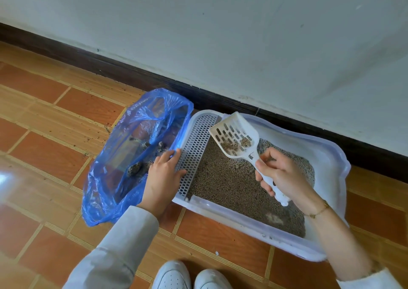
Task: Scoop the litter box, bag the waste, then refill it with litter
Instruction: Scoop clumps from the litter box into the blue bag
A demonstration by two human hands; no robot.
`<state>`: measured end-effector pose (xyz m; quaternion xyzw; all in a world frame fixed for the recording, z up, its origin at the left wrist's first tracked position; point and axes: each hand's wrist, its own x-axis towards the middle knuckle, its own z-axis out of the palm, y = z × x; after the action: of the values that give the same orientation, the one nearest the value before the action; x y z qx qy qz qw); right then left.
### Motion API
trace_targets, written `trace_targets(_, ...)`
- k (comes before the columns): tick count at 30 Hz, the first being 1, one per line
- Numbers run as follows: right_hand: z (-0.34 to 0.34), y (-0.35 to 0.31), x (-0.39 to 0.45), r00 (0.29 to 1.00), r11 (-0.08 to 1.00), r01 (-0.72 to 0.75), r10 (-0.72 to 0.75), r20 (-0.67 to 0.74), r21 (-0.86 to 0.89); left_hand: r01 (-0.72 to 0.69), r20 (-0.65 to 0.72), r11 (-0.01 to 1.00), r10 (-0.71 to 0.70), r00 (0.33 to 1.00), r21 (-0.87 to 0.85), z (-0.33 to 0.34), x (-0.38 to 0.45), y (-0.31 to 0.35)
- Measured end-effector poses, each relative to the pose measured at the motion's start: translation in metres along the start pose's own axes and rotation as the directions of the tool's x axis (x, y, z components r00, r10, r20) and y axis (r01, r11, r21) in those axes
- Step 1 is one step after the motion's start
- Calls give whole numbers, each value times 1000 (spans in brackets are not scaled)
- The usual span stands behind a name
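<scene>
A white litter box (326, 154) sits on the floor against the wall, holding grey-brown litter (229, 185) and a slotted grate (194, 151) along its left end. My right hand (280, 176) grips the handle of a white slotted scoop (234, 136), raised over the litter with a few clumps in its bowl. To the left lies an open blue plastic bag (123, 156) with several dark clumps (136, 169) inside. My left hand (163, 176) pinches the bag's rim where it meets the box's left edge.
The floor is orange-brown tile (44, 134) with litter grains scattered left of the bag. A dark baseboard (220, 98) and pale wall run behind the box. My white shoes (189, 275) are at the bottom edge.
</scene>
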<state>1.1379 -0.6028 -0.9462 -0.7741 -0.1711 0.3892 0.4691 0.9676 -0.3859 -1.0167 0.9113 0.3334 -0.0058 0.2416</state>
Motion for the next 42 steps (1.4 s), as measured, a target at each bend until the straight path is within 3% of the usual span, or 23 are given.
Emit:
trace_targets(6,36,-37,26,992,994,88,-82,94,-62,-3,7,1000,3,1000,-13,2,1,-4)
trace_targets(10,72,-59,53,970,919,239,-209,127,-312,-2,-2,1000,2,1000,-16,6,1,-7)
trace_targets(15,111,-64,81,924,620,362,-338,179,-697,5,-5,999,-5,1000,-36,9,3,-9)
trace_targets(22,138,-62,92,776,37,429,-527,347,-903,13,-9,999,-13,1000,-39,10,3,-11)
trace_targets(24,139,-60,94,728,-50,423,-576,372,-905,12,0,999,-12,1000,-39,10,3,-12)
trace_targets(28,140,-62,95,651,-110,419,-655,383,-901,10,1,999,-10,1000,-43,9,3,-11)
trace_targets(33,139,-67,93,601,-123,416,-706,374,-901,10,-3,999,-10,1000,-50,7,2,-9)
trace_targets(36,137,-66,91,632,-68,444,-683,366,-893,15,0,999,-15,1000,-41,7,2,-8)
trace_targets(38,132,-67,87,724,115,447,-629,283,-887,15,-4,999,-15,1000,-30,7,2,-9)
trace_targets(42,104,-59,68,898,614,345,-437,59,-710,10,-8,1000,-10,1000,-25,5,2,-9)
